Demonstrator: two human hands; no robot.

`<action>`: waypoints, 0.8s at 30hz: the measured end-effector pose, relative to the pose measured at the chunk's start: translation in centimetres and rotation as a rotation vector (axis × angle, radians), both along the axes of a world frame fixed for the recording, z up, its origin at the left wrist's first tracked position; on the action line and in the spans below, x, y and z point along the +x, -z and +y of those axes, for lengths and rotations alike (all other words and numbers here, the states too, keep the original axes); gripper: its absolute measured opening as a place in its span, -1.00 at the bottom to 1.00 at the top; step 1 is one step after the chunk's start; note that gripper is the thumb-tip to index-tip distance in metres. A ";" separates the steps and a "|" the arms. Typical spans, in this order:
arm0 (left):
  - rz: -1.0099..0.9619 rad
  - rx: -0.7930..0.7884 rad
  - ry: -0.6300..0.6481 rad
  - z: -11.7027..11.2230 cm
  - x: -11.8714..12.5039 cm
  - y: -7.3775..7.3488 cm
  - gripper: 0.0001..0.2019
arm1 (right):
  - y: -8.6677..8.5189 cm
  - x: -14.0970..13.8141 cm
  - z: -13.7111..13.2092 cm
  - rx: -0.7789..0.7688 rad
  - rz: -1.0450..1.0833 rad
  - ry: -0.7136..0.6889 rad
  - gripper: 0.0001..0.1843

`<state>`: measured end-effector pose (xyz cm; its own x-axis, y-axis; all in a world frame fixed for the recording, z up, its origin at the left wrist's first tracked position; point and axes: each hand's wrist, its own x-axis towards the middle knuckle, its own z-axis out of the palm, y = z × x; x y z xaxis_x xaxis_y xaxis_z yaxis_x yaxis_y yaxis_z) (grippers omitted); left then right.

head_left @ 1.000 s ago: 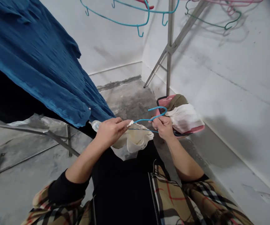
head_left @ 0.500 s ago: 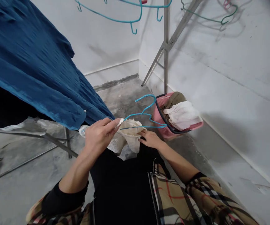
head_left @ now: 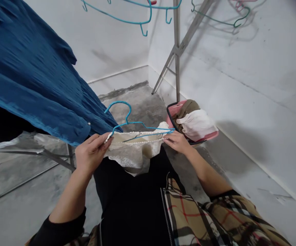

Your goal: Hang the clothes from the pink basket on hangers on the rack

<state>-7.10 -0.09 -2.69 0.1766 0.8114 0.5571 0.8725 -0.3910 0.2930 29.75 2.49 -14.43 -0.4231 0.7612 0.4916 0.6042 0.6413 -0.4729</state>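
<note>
A cream lace garment [head_left: 132, 155] is stretched between my two hands, its neckline spread wide. A blue wire hanger [head_left: 134, 123] sits partly inside that opening, hook up and leaning left. My left hand [head_left: 90, 152] pinches the garment's left edge, close to where the hanger's left shoulder enters the cloth. On the other side, my right hand [head_left: 178, 141] is closed on the garment's right edge, just below the hanger's right end, which sticks out over the cloth. The lower part of the garment hangs in folds before my black clothing.
A pink basket [head_left: 172, 110] holding white and olive clothes stands by the right wall. A blue garment [head_left: 42, 78] hangs at the left above a metal frame [head_left: 58, 159]. Blue hangers [head_left: 112, 17] and a green hanger [head_left: 214, 19] hang overhead near a metal stand [head_left: 177, 68].
My hands have moved apart, pulling the garment's neckline wide. The hanger has shifted left, its hook now further from the basket. The view has turned slightly right.
</note>
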 end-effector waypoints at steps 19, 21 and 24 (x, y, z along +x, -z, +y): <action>0.067 0.004 -0.003 -0.7 -1.4 2.5 -0.80 | -4.8 0.2 0.3 -0.086 0.179 0.075 -0.49; 0.097 0.019 -0.056 -0.8 -0.8 2.6 -0.80 | -5.4 -0.6 -0.5 -0.111 0.173 0.056 -0.50; 0.046 0.001 -0.114 -0.9 0.0 2.9 -0.79 | -6.7 -2.0 -2.4 -0.213 0.139 -0.178 -0.62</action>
<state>-7.10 -1.01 -5.58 0.1085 0.8270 0.5516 0.9240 -0.2885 0.2509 27.76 0.09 -7.75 -0.4986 0.7733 0.3917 0.4116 0.6088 -0.6782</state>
